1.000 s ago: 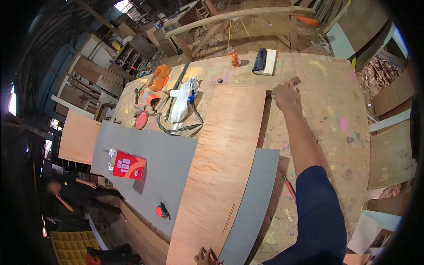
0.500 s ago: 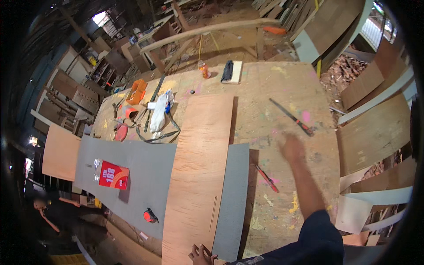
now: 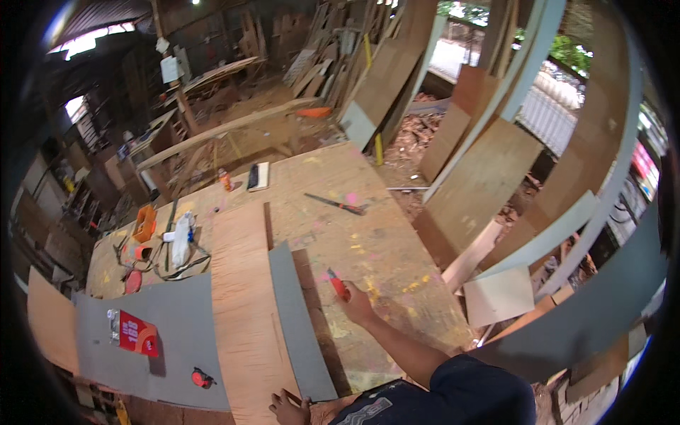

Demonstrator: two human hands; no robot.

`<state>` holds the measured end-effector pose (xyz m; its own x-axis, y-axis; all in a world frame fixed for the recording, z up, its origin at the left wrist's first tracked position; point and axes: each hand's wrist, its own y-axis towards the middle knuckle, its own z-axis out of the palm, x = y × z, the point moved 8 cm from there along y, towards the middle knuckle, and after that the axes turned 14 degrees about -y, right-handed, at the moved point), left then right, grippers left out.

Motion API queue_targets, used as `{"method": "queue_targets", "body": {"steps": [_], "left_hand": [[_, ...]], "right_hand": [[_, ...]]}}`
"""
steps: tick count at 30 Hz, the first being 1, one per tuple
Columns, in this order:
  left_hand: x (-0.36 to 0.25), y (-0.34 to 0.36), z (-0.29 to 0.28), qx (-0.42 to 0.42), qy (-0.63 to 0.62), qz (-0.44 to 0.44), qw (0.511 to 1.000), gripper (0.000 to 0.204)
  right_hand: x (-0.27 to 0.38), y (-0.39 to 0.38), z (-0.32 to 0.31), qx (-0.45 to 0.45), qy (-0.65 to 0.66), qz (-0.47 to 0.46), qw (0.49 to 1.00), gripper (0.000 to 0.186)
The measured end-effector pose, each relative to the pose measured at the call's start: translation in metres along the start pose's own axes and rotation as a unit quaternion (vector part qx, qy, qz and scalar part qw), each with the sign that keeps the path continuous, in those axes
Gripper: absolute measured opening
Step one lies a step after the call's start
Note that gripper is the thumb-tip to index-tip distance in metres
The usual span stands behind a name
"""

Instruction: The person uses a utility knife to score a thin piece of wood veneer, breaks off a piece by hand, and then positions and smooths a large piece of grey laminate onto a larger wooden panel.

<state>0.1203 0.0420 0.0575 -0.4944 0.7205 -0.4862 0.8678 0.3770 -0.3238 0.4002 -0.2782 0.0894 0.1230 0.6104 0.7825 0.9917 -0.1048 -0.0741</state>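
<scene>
My right hand (image 3: 357,304) is closed around a red utility knife (image 3: 338,284), just above the worktable beside the grey sheet. The knife's dark tip points away from me. At the near end of a long light plywood strip (image 3: 244,283), my left hand (image 3: 289,409) rests with its fingers spread on the wood. The strip lies across a larger grey sheet (image 3: 303,319), which shows on both sides of it. Farther off on the table lies a long, thin dark tool with a red-and-black handle (image 3: 348,208).
A red tape measure (image 3: 202,377) and a red box (image 3: 137,333) sit on the grey sheet. The worktable (image 3: 382,255) also bears a white plastic bag (image 3: 182,239), an orange container (image 3: 144,224), a small bottle (image 3: 225,179) and a notebook (image 3: 259,176). Boards (image 3: 482,184) lean at the right.
My right hand came down to the utility knife and took hold of it. The view swung to the right. My left hand stays on the plywood strip.
</scene>
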Motion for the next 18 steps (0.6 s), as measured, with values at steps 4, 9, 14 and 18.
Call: {"method": "queue_targets", "body": {"steps": [4, 9, 14, 18], "left_hand": [[0.038, 0.002, 0.002, -0.018, 0.016, 0.044, 0.999, 0.069], [0.060, -0.028, 0.005, -0.023, -0.096, 0.124, 0.987, 0.080], [0.097, -0.067, 0.001, -0.040, -0.156, 0.164, 0.973, 0.075], [0.115, -0.124, -0.017, -0.071, -0.220, 0.193, 0.953, 0.066]], "right_hand": [[0.026, -0.087, -0.017, -0.027, 0.036, -0.056, 0.997, 0.059], [0.067, -0.181, -0.050, -0.010, 0.009, -0.082, 0.997, 0.042], [0.083, -0.232, -0.039, 0.062, 0.208, -0.092, 0.972, 0.036], [0.117, -0.279, -0.038, 0.058, 0.208, -0.132, 0.967, 0.044]]}}
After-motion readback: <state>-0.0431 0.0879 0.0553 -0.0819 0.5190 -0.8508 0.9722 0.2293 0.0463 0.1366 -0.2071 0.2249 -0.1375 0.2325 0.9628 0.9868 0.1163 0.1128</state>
